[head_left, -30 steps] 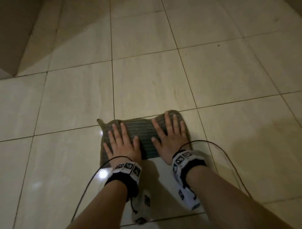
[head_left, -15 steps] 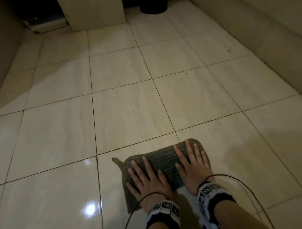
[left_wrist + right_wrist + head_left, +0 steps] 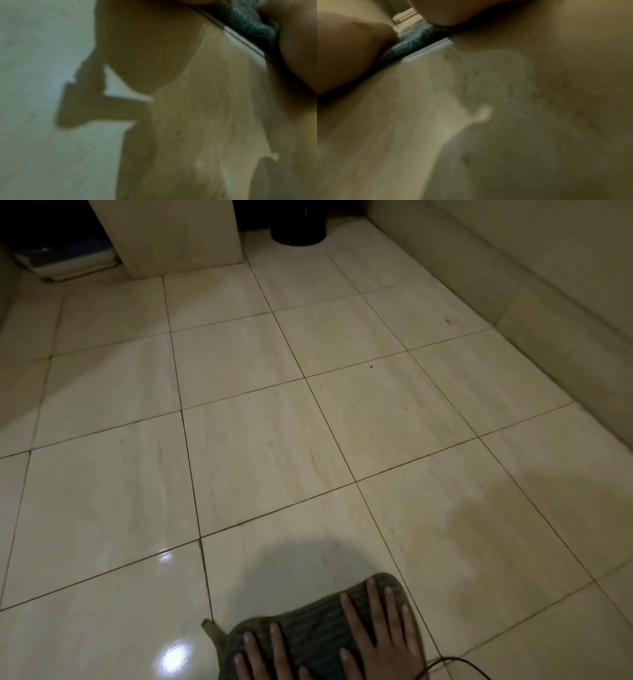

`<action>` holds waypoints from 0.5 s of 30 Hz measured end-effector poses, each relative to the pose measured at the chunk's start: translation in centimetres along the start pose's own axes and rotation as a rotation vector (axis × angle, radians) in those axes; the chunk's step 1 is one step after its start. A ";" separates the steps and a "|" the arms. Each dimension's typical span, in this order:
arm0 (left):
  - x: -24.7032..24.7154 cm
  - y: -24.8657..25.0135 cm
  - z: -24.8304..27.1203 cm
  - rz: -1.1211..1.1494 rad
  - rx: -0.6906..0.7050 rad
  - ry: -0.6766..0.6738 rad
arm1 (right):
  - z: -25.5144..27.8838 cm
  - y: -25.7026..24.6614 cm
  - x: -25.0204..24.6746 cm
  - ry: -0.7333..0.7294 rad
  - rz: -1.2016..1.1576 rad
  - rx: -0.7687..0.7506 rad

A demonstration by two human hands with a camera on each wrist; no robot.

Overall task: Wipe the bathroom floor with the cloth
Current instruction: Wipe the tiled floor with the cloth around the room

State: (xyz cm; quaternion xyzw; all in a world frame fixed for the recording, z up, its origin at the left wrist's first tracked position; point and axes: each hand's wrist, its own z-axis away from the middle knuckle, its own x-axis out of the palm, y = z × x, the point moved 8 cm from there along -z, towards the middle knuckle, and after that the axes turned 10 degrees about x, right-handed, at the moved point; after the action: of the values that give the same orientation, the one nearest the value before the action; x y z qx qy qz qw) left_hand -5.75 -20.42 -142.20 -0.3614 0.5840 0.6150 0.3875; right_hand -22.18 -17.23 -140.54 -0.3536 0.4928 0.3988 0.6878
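1. Both palms down: left hand [image 3: 263, 659] and right hand [image 3: 380, 635], fingers straight and spread, pressing the cloth [image 3: 308, 625], gripping nothing.
2. Cloth's long axis runs left-right under both hands.
3. Ahead, unwiped floor [image 3: 274, 446] stretches away.

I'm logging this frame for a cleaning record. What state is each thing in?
Cloth: flat on the floor, under both hands.
Left hand: fingers straight, pressing the cloth.
Right hand: fingers straight and spread, pressing the cloth.
Floor: glossy tiles with a few dark specks ahead of the cloth.
Bin: upright by the far wall.
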 end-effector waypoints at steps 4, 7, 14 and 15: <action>-0.8 1.1 0.1 0.008 0.094 0.041 | 0.2 0.3 0.4 -0.037 0.032 0.014; -0.9 1.1 0.6 0.011 0.122 0.019 | 0.5 0.3 0.5 -0.050 0.031 0.029; -0.4 1.1 0.5 -0.006 0.091 -0.054 | 0.8 0.2 0.4 -0.067 0.043 0.049; -0.6 1.2 0.4 -0.016 0.101 -0.066 | 0.7 0.2 0.1 -0.059 0.053 0.051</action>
State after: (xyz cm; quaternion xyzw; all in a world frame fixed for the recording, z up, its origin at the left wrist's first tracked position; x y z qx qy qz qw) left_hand -6.52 -20.05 -141.11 -0.3254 0.5981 0.5934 0.4292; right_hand -22.02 -16.53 -140.49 -0.3109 0.4916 0.4142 0.7001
